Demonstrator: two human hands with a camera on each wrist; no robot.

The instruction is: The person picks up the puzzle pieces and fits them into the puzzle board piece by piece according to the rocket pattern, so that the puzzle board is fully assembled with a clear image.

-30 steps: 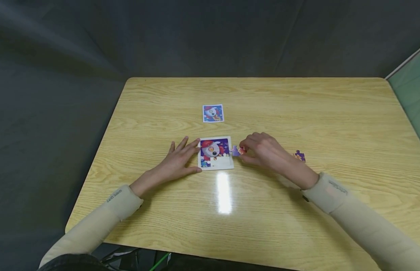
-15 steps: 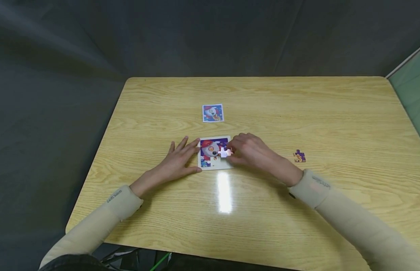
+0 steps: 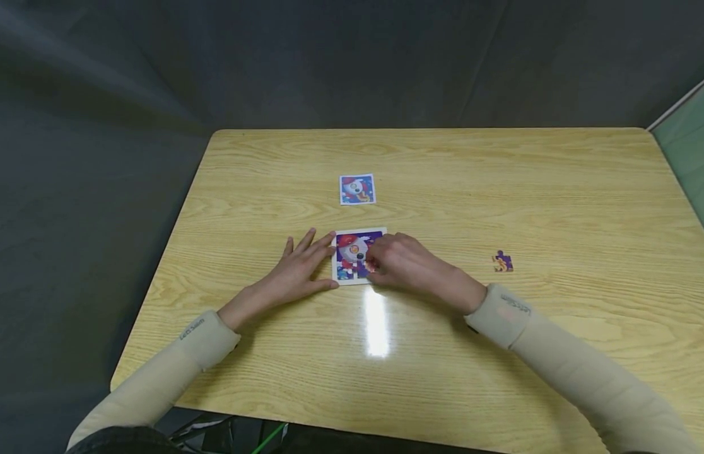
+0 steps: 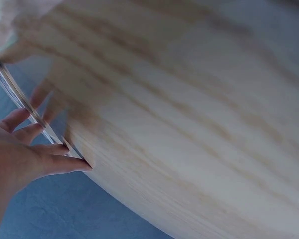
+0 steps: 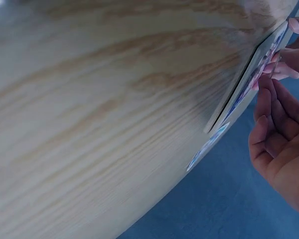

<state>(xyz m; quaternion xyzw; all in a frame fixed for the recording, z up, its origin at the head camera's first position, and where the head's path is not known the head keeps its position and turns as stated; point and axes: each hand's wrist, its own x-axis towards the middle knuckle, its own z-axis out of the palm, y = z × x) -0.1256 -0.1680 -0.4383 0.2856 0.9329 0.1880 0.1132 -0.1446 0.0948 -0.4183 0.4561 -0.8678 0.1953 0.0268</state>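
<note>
A square jigsaw puzzle board (image 3: 343,282) with a white border lies flat near the middle of the table, its picture a white-headed cartoon figure with red on a purple ground. Along its left edge rests my left hand (image 3: 289,274), fingers spread and fairly straight, thumb at the lower corner. My right hand (image 3: 405,268) is over the board's right side and pinches a purple and pink puzzle piece (image 3: 363,269) at the lower part of the picture. In the right wrist view the piece's thin edge (image 5: 275,67) shows between thumb and fingers. The right hand hides the board's right part.
One loose puzzle piece (image 3: 503,261), purple and orange, lies to the right on the wooden table (image 3: 261,170). Behind the board is a small picture card (image 3: 357,190) with a similar design. Dark cloth (image 3: 352,63) hangs beyond the table.
My right hand has moved left and slightly nearer with the puzzle piece, from beside the board to over its lower part. The left hand has stayed in place.
</note>
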